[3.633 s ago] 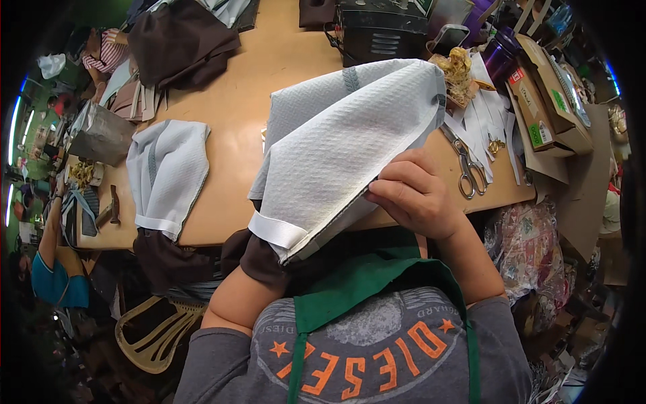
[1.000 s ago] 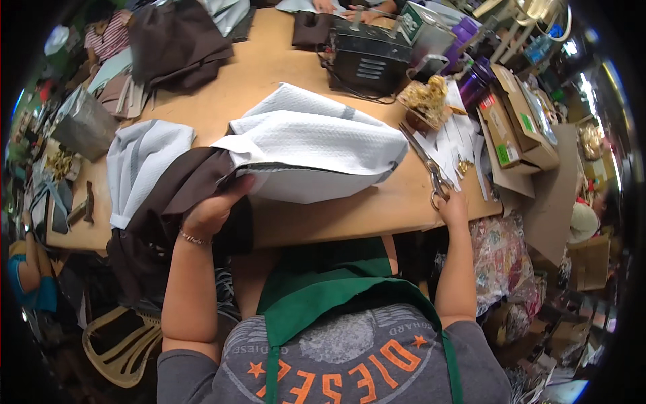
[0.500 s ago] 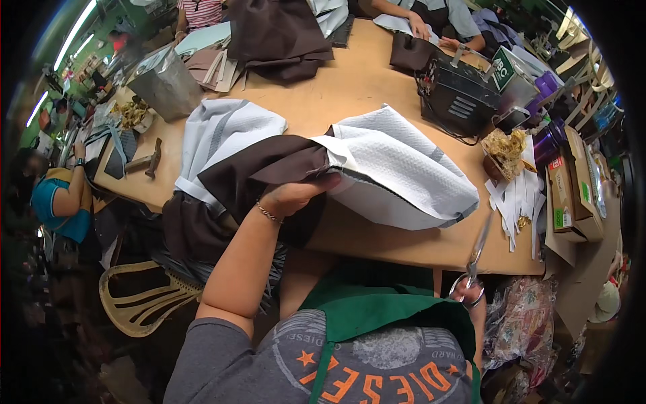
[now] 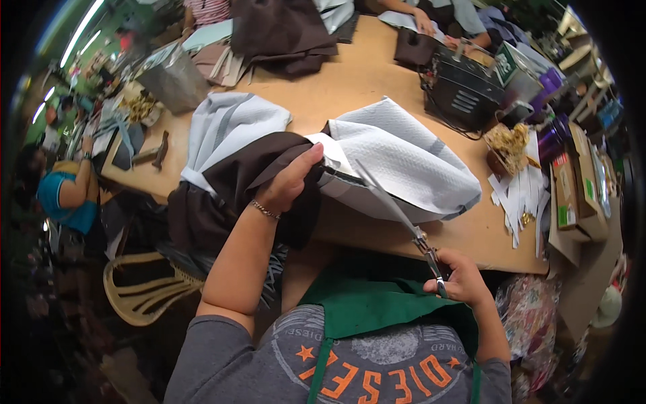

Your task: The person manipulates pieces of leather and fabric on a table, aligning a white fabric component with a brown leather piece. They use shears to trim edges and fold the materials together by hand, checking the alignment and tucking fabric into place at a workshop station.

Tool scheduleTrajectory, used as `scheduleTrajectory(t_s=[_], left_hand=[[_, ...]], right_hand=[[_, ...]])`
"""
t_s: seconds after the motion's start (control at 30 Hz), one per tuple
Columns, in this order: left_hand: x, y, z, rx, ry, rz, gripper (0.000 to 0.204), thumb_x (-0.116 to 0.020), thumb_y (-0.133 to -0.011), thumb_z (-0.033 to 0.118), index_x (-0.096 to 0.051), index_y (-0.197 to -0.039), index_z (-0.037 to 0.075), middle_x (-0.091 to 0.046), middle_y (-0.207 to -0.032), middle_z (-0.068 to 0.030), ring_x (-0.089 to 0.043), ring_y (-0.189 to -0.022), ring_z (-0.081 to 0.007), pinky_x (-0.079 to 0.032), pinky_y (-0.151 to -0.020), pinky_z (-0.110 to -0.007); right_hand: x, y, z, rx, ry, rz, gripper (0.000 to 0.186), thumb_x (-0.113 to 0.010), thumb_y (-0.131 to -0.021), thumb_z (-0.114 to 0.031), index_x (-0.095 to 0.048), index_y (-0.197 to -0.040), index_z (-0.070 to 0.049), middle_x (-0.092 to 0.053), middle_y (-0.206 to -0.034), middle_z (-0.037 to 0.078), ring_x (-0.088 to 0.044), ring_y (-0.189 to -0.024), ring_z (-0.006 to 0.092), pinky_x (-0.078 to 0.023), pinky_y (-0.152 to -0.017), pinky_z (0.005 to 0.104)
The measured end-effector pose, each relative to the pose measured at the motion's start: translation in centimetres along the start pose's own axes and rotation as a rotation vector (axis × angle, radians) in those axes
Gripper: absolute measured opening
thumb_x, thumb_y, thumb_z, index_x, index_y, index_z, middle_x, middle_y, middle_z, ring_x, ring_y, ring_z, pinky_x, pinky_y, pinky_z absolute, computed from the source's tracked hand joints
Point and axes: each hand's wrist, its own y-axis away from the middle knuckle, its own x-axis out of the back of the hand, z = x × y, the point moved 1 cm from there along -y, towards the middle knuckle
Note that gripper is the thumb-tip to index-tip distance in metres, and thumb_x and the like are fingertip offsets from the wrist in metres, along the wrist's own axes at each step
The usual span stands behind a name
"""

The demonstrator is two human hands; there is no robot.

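Note:
My left hand (image 4: 291,176) grips a bundle of dark brown fabric (image 4: 239,170) and white quilted fabric (image 4: 404,155) around a white band (image 4: 326,153) with a dark edge, at the middle of the table. My right hand (image 4: 457,276), low on the right, is closed on the handles of large metal scissors (image 4: 404,215), their long blades angled up toward the white band. A second white quilted piece (image 4: 219,124) with a grey stripe lies left of the bundle.
Beyond lie brown fabric (image 4: 282,37), a metal can (image 4: 168,81), a hammer (image 4: 158,153) and a black machine (image 4: 461,91). At right are paper strips (image 4: 511,209), a cardboard box (image 4: 572,178) and a bottle (image 4: 555,131). Co-workers sit left and opposite; a chair (image 4: 134,289) stands lower left.
I have picked up the scissors from the table's right side and raised their blades toward the fabric. The fabric, earlier held up, now rests lower, with my left hand on its brown side.

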Motion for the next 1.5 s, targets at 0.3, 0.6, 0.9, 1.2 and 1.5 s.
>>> scheduleTrajectory(t_s=[0.3, 0.6, 0.9, 1.2, 1.5], left_hand=[[0.2, 0.8, 1.0, 0.065, -0.050, -0.136, 0.030, -0.049, -0.094, 0.024, -0.060, -0.108, -0.001, -0.063, -0.104, -0.0038, -0.057, -0.095, -0.0106, -0.043, -0.085, -0.025], [-0.3, 1.1, 1.3, 0.076, -0.026, -0.085, 0.024, -0.054, -0.091, 0.022, -0.064, -0.099, 0.001, -0.064, -0.095, -0.0013, -0.057, -0.085, -0.0089, -0.044, -0.078, -0.024], [0.3, 1.0, 0.0, 0.109, -0.055, -0.112, 0.028, -0.051, -0.092, 0.024, -0.062, -0.104, 0.001, -0.063, -0.100, -0.0025, -0.057, -0.089, -0.0095, -0.045, -0.080, -0.024], [3.6, 2.2, -3.1, 0.271, 0.308, -0.261, 0.050, -0.039, -0.097, 0.036, -0.043, -0.129, -0.002, -0.051, -0.127, -0.0095, -0.049, -0.117, -0.0178, -0.036, -0.100, -0.030], [5.4, 5.3, -3.2, 0.537, 0.116, -0.016, 0.054, -0.048, -0.093, 0.038, -0.042, -0.130, -0.001, -0.050, -0.128, -0.0085, -0.046, -0.118, -0.0167, -0.034, -0.101, -0.030]], right_hand=[[1.1, -0.4, -0.4, -0.071, -0.173, -0.308, 0.048, -0.082, -0.064, -0.038, -0.055, -0.075, -0.001, -0.046, -0.064, -0.001, -0.040, -0.064, 0.0088, -0.035, -0.055, 0.0267], [0.3, -0.7, -0.6, -0.153, -0.234, -0.349, 0.046, -0.081, -0.065, -0.038, -0.054, -0.074, -0.002, -0.043, -0.065, -0.005, -0.038, -0.065, 0.0059, -0.031, -0.056, 0.0234], [-1.1, -2.3, -1.7, -0.248, -0.305, -0.372, 0.040, -0.082, -0.066, -0.031, -0.053, -0.068, -0.003, -0.046, -0.066, -0.006, -0.039, -0.062, 0.0047, -0.031, -0.053, 0.0226], [3.2, 3.7, 3.2, -0.049, -0.303, 0.589, 0.047, -0.084, -0.060, -0.034, -0.062, -0.086, -0.002, -0.056, -0.072, -0.004, -0.051, -0.065, 0.0071, -0.040, -0.060, 0.0225], [10.3, 3.2, 15.8, -0.473, 0.692, 0.636, 0.031, -0.075, -0.066, -0.016, -0.063, -0.092, -0.002, -0.058, -0.077, 0.014, -0.054, -0.065, 0.0293, -0.045, -0.066, 0.0340]])
